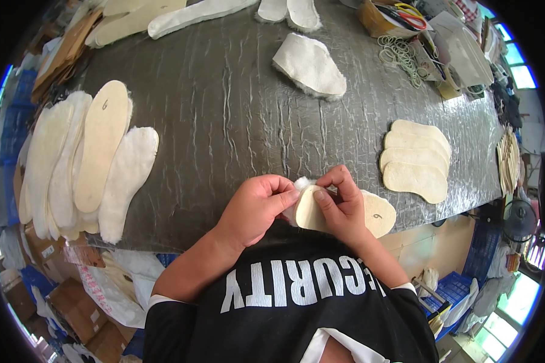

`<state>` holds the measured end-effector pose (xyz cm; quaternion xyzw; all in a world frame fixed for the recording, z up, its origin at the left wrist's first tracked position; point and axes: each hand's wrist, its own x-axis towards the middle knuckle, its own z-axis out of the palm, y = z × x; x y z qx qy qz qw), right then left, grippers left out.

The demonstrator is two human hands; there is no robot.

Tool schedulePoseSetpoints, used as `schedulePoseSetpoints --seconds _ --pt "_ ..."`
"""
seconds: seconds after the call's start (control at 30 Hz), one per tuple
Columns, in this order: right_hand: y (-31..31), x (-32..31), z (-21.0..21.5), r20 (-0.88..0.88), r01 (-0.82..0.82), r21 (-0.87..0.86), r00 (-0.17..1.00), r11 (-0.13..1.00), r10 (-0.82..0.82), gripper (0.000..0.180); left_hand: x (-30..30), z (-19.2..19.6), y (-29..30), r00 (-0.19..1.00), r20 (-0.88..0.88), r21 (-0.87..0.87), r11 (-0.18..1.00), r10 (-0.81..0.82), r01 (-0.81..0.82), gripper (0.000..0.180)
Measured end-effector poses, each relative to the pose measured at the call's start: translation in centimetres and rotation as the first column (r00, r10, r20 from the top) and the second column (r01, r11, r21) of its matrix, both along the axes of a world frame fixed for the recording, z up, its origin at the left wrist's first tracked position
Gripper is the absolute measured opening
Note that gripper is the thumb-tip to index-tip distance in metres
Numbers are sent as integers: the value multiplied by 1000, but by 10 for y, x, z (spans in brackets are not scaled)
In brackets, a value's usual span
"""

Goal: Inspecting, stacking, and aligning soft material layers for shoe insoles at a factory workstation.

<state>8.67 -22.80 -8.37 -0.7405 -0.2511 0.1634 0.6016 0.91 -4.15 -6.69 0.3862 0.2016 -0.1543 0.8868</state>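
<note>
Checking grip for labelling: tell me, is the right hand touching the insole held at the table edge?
Touching: the head view shows the right hand with fingers pressed on the insole.

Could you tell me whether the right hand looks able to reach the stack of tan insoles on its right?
Probably yes: the grey table between the right hand and the stack is bare, but the hand is pinching an insole.
</note>
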Motion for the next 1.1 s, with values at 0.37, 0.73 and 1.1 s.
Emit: schedulePoseSetpoints --seconds 0.37,0.73,1.1 --pt "2 1 2 339 -28 17 940 999 21 20 -3 20 0 982 110 502 861 -156 81 9" --pt "1 3 -3 439 -44 -37 897 998 56 31 -4 15 -1 989 83 438 896 -125 76 8" --pt "-5 12 13 416 23 -224 907 974 74 44 -5 22 -1 931 307 777 618 -198 -125 5"
